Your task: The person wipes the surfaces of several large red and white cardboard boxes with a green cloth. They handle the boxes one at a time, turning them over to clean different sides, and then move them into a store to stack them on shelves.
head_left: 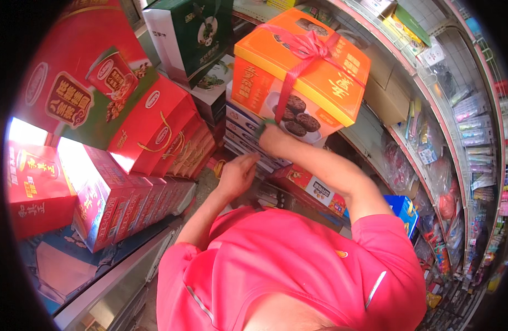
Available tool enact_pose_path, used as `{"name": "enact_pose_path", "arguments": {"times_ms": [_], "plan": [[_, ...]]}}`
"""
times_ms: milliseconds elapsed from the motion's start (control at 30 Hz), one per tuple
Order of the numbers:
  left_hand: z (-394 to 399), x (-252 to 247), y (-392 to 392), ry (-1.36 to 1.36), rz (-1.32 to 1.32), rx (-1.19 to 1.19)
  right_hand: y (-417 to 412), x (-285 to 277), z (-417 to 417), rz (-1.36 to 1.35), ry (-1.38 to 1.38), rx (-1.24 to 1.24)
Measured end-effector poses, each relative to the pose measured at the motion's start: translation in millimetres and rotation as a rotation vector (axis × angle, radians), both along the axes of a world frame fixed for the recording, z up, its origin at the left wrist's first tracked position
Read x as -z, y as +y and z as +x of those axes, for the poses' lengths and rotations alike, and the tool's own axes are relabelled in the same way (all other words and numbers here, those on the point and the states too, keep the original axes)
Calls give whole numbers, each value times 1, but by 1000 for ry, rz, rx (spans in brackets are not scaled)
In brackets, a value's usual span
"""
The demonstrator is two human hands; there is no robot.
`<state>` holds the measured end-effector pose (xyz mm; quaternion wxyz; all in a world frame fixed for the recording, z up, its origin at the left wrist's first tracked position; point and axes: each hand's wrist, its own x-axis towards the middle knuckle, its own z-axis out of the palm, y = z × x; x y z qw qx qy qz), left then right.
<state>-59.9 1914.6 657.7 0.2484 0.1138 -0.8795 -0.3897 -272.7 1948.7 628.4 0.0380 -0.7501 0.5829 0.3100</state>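
In the head view, my right hand (276, 140) is closed around a small dark green cloth (266, 125), only partly visible. It is at the front of a stack of flat white-and-blue boxes (240, 124). On top of that stack sits a large orange gift box (254, 89), its lid tied with a red ribbon (308, 47) in a bow. Below and left of the right hand is my left hand (239, 173), its fingertips close to the lower boxes of the stack. Whether those fingertips touch anything is hard to tell.
Red gift cartons with rope handles (152, 124) stand at left, beside a row of pink-red boxes (121, 202). A dark green box (196, 37) is behind. Curved-looking store shelves (415, 74) with packaged goods run along the right. A red carton (299, 184) lies below the stack.
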Motion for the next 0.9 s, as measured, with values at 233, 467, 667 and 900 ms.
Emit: {"name": "enact_pose_path", "arguments": {"times_ms": [233, 467, 667, 900], "plan": [[52, 18, 11, -39, 24, -150, -98, -189, 42, -1145, -310, -347], [50, -4, 12, 58, 14, -132, -22, 15, 28, -301, -310, 160], [61, -11, -17, 36, -13, -186, 77, -41, 46, -16, -628, 453], [-44, -104, -46, 357, -157, -137, 91, -220, 12, -1729, -99, -4]]}}
